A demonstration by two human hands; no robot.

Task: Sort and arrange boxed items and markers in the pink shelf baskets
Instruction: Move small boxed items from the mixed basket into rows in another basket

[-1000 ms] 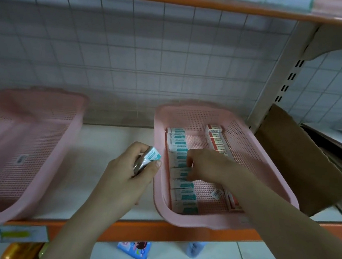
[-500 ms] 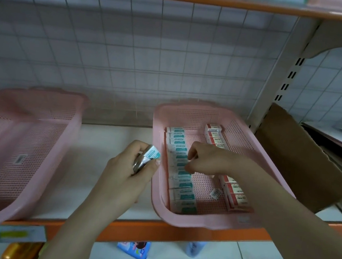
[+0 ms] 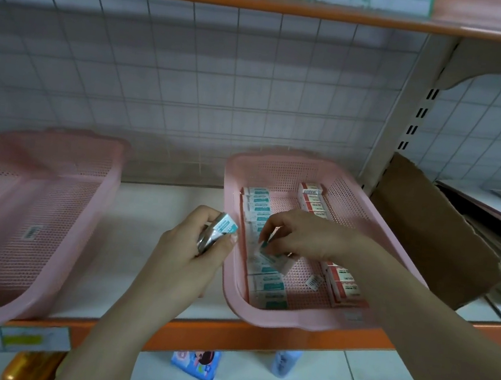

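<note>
Shelf (image 3: 156,241): teal box (image 3: 269,259) in right hand (image 3: 303,236)

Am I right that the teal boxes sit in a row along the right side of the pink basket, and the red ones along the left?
Swapped: the head view shows the teal boxes along the left side of the pink basket, red boxes along the right.

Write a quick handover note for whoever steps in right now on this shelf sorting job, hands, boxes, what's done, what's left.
Left hand: grips a few teal boxes beside the right basket.
Right hand: inside that basket, pinching one teal box above the teal row.
Done: teal row along the left wall, red boxes along the right.
Left: seat the pinched box, add the held ones. Left basket shows no boxes.
</note>
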